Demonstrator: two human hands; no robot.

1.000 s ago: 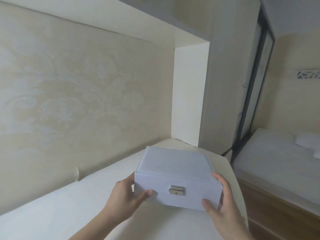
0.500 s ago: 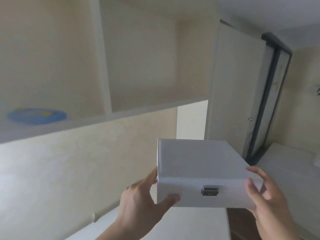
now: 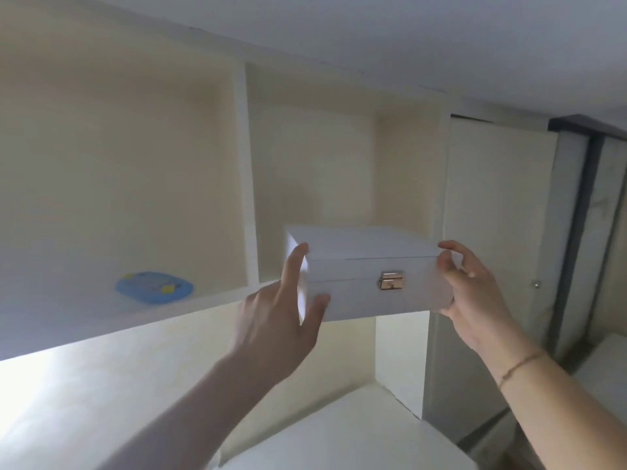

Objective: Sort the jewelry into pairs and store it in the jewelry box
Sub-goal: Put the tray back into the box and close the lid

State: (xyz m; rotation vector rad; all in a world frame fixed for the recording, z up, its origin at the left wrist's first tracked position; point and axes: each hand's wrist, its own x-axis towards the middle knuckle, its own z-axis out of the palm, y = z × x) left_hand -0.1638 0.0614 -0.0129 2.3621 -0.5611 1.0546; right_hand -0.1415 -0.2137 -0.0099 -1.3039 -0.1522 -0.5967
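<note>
The white jewelry box [image 3: 359,266], lid closed and metal clasp facing me, is held up at the front of the right shelf compartment [image 3: 319,171]. My left hand [image 3: 281,313] grips its left end, thumb under the front corner and fingers up the side. My right hand [image 3: 471,286] grips the right end with curled fingers. No loose jewelry shows.
A blue flat object [image 3: 154,287] lies in the left shelf compartment. A vertical divider [image 3: 246,178] separates the two compartments. Below is the white desk top [image 3: 339,439]. A tall cupboard door [image 3: 492,232] and a dark door frame stand to the right.
Both hands have lifted the box from the desk up to shelf height, and my view has tilted upward with it.
</note>
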